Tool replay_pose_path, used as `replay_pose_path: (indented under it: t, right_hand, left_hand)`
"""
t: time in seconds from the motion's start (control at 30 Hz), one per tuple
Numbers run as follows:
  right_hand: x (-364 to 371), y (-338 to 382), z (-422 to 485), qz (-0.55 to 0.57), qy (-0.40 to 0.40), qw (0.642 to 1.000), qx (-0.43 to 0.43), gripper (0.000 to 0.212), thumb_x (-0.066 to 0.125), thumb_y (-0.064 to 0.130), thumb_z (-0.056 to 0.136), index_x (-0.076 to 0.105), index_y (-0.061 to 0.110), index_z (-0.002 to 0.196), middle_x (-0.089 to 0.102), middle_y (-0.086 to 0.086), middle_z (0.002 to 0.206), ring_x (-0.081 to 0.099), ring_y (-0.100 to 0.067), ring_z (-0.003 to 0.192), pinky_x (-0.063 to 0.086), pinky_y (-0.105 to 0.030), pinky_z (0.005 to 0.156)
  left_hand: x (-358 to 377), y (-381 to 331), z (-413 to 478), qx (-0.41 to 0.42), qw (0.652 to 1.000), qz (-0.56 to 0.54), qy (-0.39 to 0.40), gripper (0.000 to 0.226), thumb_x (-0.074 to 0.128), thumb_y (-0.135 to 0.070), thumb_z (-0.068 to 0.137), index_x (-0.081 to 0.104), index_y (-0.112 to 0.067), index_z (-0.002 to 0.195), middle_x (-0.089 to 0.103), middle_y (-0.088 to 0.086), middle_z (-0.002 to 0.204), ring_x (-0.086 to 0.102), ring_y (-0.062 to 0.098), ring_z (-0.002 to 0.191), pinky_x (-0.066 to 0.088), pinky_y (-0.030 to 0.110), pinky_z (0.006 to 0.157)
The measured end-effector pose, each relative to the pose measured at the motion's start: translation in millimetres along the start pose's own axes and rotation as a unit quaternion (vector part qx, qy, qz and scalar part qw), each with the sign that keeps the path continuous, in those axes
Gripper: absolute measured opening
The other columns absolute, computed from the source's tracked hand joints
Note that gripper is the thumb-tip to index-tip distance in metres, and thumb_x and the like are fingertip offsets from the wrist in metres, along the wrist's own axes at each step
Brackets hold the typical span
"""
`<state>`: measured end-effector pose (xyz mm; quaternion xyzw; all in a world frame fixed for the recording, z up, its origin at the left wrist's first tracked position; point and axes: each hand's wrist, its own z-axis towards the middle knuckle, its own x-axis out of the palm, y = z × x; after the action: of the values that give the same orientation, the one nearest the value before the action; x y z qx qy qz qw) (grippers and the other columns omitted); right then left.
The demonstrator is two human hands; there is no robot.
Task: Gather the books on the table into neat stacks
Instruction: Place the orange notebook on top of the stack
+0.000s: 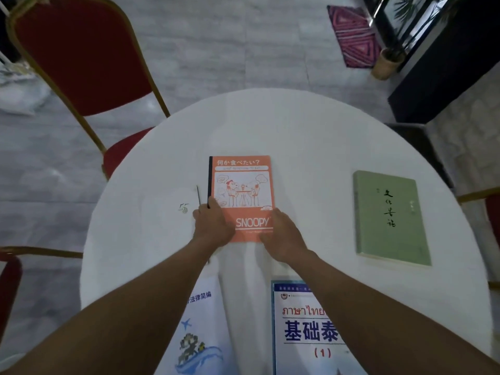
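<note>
Orange softcover notebook (242, 197) with a black spine, a cartoon drawing and the word SNOOPY, flat near the middle of the round white table (284, 125). Left hand (212, 226) on its near left corner, thumb over the cover by the spine, remaining fingers curled down past the edge; not fully clear whether pinching the book or only pressing on it. Right hand (282, 236) at the near right corner, palm down, fingers loosely spread and laid over the lower edge, gripping nothing that can be made out. Just left of the notebook, almost lost against the tabletop, a white book (173, 209) with a small grey emblem, a thin dark line at its right edge. Well apart to the right, a pale green hardback (391, 217) with black brush characters, lying flat. Near edge of the table: a white booklet with blue characters and a wave drawing (200, 334), partly under the left forearm, and a white-and-blue textbook with Thai and Chinese lettering (305, 328), partly under the right forearm. Red-cushioned chair with a gold frame (81, 63) beyond the table on the left.
</note>
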<state>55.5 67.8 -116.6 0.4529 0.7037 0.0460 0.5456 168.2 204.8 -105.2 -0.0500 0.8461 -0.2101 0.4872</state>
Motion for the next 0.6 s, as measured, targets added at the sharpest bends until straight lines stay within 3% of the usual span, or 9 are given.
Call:
replay_pose_path:
  t: [0.2,0.37,0.53,0.6]
  right_hand:
    - [-4,-9,-3,0.010,-0.024,1.000,0.004,0.038,0.077,0.015,0.084,0.064,0.018,0.120,0.066,-0.002,0.112,0.068,-0.019,0.094,0.062,-0.038,0.083]
    - [-3,-23,-7,-0.024,-0.039,0.998,0.045,0.046,0.079,0.015,0.082,0.058,0.017,0.124,0.054,-0.006,0.126,0.058,-0.023,0.111,0.057,-0.039,0.093]
    - [-8,-32,-10,0.004,-0.035,0.995,0.094,0.070,0.082,0.015,0.077,0.046,0.017,0.138,0.045,-0.007,0.131,0.048,-0.025,0.121,0.051,-0.036,0.097]
    - [-11,-31,-11,0.028,-0.035,0.993,0.111,0.072,0.082,0.022,0.078,0.044,0.018,0.138,0.046,-0.007,0.132,0.048,-0.025,0.122,0.051,-0.038,0.101]
  left_hand:
    - [11,-8,-2,-0.031,0.999,0.008,-0.004,0.062,0.058,-0.029,0.089,0.031,-0.002,0.138,0.042,0.023,0.131,0.042,0.036,0.123,0.044,0.041,0.097]
    - [17,-11,-3,-0.055,0.998,0.026,0.016,0.058,0.068,-0.029,0.083,0.041,-0.004,0.128,0.047,0.019,0.127,0.047,0.033,0.120,0.044,0.038,0.099]
    - [12,-22,-3,-0.063,0.989,-0.130,0.040,0.045,0.059,-0.015,0.091,0.039,-0.007,0.131,0.034,0.017,0.137,0.054,0.032,0.117,0.048,0.031,0.079]
    - [6,-29,-4,-0.070,0.976,-0.201,0.044,0.043,0.058,-0.012,0.092,0.038,-0.009,0.130,0.039,0.015,0.135,0.055,0.030,0.114,0.050,0.032,0.077]
